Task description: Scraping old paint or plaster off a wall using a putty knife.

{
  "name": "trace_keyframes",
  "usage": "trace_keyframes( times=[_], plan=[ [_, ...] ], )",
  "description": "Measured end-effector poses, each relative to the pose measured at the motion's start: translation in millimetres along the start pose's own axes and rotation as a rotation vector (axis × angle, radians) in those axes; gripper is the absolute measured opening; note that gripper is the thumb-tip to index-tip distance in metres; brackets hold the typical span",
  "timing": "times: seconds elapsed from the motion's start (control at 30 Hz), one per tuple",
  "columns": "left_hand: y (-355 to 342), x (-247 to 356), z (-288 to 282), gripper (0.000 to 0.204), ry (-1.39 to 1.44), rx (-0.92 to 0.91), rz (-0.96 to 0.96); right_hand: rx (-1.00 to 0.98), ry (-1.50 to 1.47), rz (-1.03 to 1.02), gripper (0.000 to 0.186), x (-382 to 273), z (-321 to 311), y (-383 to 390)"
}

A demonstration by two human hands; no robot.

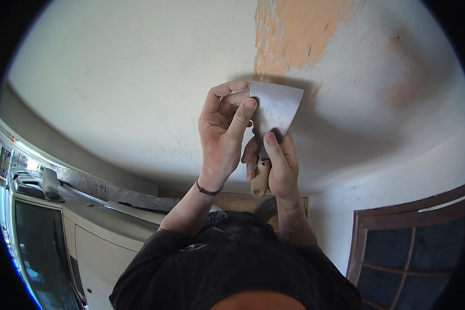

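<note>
Both hands hold a wide putty knife with a silvery blade and a pale handle. My left hand has its thumb on the blade's left edge, fingers curled behind it. My right hand grips the knife at the lower blade and neck, thumb against the metal. Both hands look dusty. Just behind the blade is a white painted surface with a peach patch of rough edges and scratches; the blade covers part of it.
At lower left stands a pale cabinet with a dark glass panel and grey items on top. At lower right a brown-framed paned door or window is set in a pale wall. My dark shirt fills the bottom.
</note>
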State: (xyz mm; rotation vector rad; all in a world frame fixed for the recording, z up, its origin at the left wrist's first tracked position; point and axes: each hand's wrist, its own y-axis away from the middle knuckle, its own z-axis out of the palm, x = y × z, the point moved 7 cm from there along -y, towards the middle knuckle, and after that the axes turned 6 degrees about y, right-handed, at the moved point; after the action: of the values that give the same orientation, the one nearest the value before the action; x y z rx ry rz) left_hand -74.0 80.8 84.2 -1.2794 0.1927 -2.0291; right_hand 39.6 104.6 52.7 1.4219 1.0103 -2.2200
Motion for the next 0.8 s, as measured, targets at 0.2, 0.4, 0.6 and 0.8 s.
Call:
trace_keyframes(
  times=[0.2, 0.4, 0.6, 0.8],
  plan=[
    [-9.3, -6.6, -14.6, 0.029, -0.082, 0.032, 0.053, 0.059, 0.081, 0.028, 0.036, 5.4, 0.9, -7.6],
    [-8.5, -1.7, -12.3, 0.03, -0.262, 0.02, 0.084, 0.255, 0.299, -0.196, 0.052, -4.0, 5.9, -9.5],
    [7.6, 14.3, 0.1, 0.038, -0.83, -0.07, 0.469, 0.22, 0.382, -0.193, 0.055, -1.8, -7.2, -13.8],
    [21.4, 11.3, 13.4, 0.055, -1.077, -0.22, 0.513, 0.231, 0.61, -0.347, 0.054, -7.0, -15.3, -16.7]
  ],
)
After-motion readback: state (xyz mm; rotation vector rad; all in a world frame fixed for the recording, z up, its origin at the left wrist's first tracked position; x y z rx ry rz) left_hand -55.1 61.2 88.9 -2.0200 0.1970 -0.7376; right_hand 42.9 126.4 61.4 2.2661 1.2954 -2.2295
